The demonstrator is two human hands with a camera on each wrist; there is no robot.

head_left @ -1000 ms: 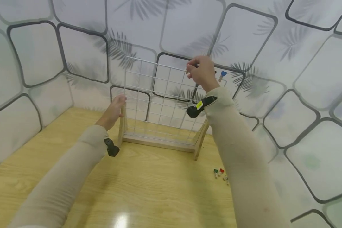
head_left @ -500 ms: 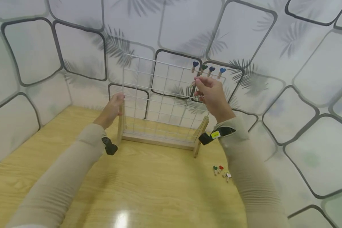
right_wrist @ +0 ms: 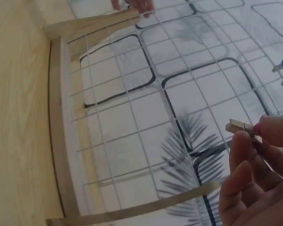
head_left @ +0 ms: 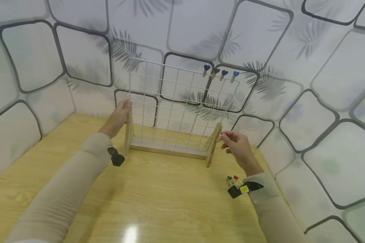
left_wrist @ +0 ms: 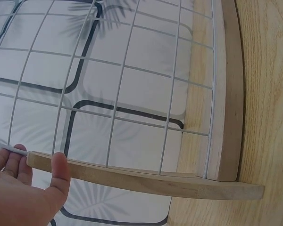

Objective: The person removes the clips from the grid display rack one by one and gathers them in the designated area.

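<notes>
A white wire grid rack with a wooden base (head_left: 167, 151) stands on the table. My left hand (head_left: 117, 116) holds its left side, the thumb against the wooden upright (left_wrist: 132, 181) and the other fingers at the upright's end and the wire. My right hand (head_left: 238, 147) pinches a small wooden clothespin (right_wrist: 238, 126) between thumb and fingers, beside the rack's right upright (head_left: 213, 148); a bit of pink shows at the thumb. Several clothespins with heart tops hang along the upper right wire, among them a light blue one (head_left: 235, 75) and a dark blue one (head_left: 206, 69).
More clothespins lie on the table at the right, including a green-heart clothespin (head_left: 229, 178) and a red-heart clothespin (head_left: 235, 178), partly hidden by the right wrist's camera (head_left: 235, 191). Patterned fabric walls (head_left: 316, 135) stand behind and to the right of the wood-look table (head_left: 158, 195).
My right hand has come down from the rack's top wire to beside the right upright, uncovering the hanging clothespins. My left hand has stayed on the rack's left side.
</notes>
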